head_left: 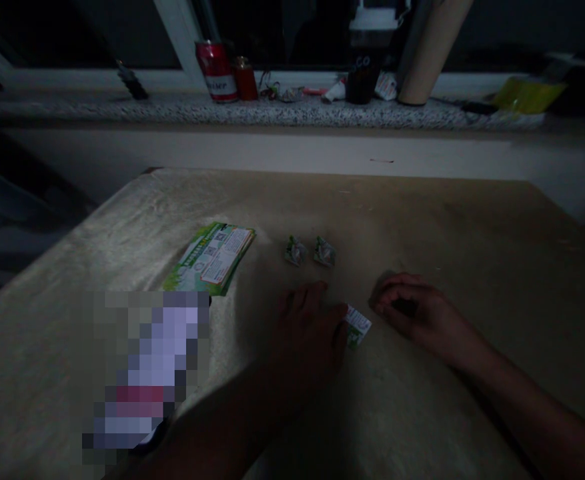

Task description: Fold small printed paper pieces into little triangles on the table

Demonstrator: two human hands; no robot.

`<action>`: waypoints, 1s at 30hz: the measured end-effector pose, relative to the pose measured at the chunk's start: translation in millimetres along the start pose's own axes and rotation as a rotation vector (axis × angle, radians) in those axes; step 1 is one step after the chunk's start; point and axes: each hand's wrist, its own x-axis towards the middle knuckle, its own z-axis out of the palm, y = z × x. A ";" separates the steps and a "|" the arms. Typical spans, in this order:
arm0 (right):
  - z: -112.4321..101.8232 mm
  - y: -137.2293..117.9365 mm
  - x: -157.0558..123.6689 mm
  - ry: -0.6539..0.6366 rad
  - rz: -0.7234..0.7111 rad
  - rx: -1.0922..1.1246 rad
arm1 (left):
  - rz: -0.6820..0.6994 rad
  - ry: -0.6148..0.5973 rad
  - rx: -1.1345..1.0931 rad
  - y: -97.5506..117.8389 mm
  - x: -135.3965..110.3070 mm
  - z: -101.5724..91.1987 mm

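The scene is dim. My left hand (309,330) lies palm down on the table (472,253), its fingers pressing a small green and white folded paper (358,325) that sticks out at its right edge. My right hand (412,308) rests just right of that paper, fingers curled with the tips on the tabletop; nothing shows inside them. Two small folded paper pieces (295,251) (325,252) sit side by side just beyond my hands. A stack of green and white printed leaflets (211,259) lies to the left.
A blurred patch (147,373) covers something at the near left of the table. On the stone windowsill (122,107) behind stand a red can (216,70), a small red container (245,79), a dark cup (367,63), a cardboard tube (429,50) and a yellow item (527,95).
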 end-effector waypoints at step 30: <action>28.9 -20.1 -1.3 0.028 -0.117 -0.206 | -0.171 0.015 -0.127 -0.5 7.9 6.7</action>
